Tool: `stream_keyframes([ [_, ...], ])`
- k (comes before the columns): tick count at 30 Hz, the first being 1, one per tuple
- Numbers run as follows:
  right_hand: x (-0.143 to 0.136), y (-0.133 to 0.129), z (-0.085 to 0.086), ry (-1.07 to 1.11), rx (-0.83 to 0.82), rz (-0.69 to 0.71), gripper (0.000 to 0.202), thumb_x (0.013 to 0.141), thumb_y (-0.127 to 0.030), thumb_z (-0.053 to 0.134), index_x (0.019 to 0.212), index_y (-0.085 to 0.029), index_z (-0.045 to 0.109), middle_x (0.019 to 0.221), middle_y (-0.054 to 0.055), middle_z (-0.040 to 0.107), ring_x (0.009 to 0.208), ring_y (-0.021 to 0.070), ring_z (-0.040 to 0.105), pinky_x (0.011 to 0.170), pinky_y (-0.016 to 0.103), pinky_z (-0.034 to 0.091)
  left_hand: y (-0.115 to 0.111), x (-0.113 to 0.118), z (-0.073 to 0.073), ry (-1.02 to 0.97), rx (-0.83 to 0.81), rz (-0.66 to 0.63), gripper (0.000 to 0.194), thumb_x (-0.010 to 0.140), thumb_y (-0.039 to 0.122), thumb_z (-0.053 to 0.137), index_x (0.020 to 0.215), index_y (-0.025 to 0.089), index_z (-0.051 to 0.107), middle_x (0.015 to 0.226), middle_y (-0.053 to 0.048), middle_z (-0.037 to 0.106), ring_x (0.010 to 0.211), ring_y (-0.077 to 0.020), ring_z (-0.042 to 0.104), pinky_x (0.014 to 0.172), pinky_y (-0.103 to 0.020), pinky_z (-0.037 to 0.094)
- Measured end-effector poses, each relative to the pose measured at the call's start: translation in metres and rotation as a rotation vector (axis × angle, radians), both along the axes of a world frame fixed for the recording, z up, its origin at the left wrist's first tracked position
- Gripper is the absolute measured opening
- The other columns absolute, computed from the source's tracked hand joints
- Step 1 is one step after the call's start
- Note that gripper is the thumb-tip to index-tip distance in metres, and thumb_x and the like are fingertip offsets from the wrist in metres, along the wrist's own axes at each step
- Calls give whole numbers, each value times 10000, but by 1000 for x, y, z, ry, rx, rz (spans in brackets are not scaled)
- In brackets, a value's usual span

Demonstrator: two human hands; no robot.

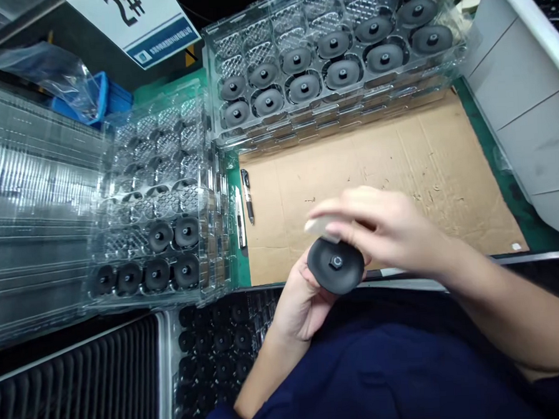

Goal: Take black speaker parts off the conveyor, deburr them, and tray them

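My left hand [307,305] grips a round black disc [337,266] from below, its face with the small central hub turned up towards me. Above it, my right hand [378,220] pinches a small whitish pad [325,227] at the disc's upper edge; motion blurs this hand, and I cannot tell whether the pad is a cloth or a sponge. Both hands are over the near edge of a cardboard sheet [352,162]. Similar black discs sit in a clear plastic tray [275,119] at the back and in another clear tray [148,297] on the left.
A black pen [247,195] and a white craft knife or pen [239,218] lie left of the cardboard. Stacked clear trays [36,216] stand far left, a blue bin [114,99] behind them. A white box [526,96] borders the right. A "2#" sign [138,23] hangs at the back.
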State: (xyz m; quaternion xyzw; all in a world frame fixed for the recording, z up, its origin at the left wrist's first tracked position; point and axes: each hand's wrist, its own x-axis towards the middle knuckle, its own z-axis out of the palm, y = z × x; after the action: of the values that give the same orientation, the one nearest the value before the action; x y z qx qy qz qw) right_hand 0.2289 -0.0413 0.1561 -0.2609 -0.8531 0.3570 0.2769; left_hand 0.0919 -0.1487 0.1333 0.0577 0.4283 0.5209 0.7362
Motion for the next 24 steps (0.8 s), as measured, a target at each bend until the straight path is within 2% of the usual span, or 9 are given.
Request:
stream_keyframes([
  [4,20,4,-43,-135,-192,-257,228,897,-246,483,1064,-215,635,952,27,662,740,126,585,656,254,447,-1,-4,1,-183,52,-50,574,653,480,738,1159,259,580,1251,-83,582,1071,-300,603,897,-381,509],
  [8,36,-20,-89,-278,-317,-132,275,903,-233,427,1103,-195,611,1054,65,662,936,179,622,787,322,489,-3,-7,-4,-263,60,-53,527,694,446,722,1171,273,583,1256,-68,584,1081,-289,601,889,-346,513],
  [10,40,-25,-95,-316,-347,-116,272,902,-229,424,1098,-188,608,1030,62,670,886,173,634,750,309,496,-3,-8,-5,-299,71,-60,498,714,430,712,1170,272,590,1248,-58,592,1088,-288,597,891,-337,516],
  [12,41,-23,-83,-286,-313,-219,245,897,-234,450,1080,-192,608,977,44,676,745,142,622,653,268,483,-3,-8,-5,-316,88,-73,492,725,416,708,1179,266,590,1240,-54,599,1094,-290,594,892,-330,518],
  [15,34,-17,-41,-150,-146,-377,240,884,-233,509,1109,-227,594,970,20,664,630,105,552,580,243,434,-1,-6,-3,-308,89,-89,508,716,419,714,1181,256,593,1219,-47,616,1080,-282,603,887,-328,526],
  [18,19,-16,-2,-7,64,-135,260,897,-200,486,1130,-249,592,1005,24,657,762,128,571,691,273,429,0,-3,-4,-255,78,-53,411,699,412,732,1062,235,657,1063,-13,686,978,-208,650,839,-255,540],
  [20,11,-15,9,6,125,80,256,893,-165,459,1084,-238,614,934,17,660,789,133,571,706,282,409,-1,-1,-6,-214,64,-21,329,707,409,727,974,221,681,987,10,703,952,-184,654,811,-224,540],
  [22,6,-12,11,-101,121,114,257,874,-137,456,1038,-227,633,837,2,646,745,128,561,661,278,379,-3,-1,-9,-192,40,-14,366,701,437,723,990,219,669,1032,3,692,983,-208,643,826,-260,539],
  [24,3,-11,9,-227,142,39,253,864,-140,464,1022,-221,643,785,-3,630,705,133,544,627,283,347,-5,-2,-11,-154,5,10,470,657,492,735,1031,219,650,1069,-19,678,991,-232,635,831,-304,542],
])
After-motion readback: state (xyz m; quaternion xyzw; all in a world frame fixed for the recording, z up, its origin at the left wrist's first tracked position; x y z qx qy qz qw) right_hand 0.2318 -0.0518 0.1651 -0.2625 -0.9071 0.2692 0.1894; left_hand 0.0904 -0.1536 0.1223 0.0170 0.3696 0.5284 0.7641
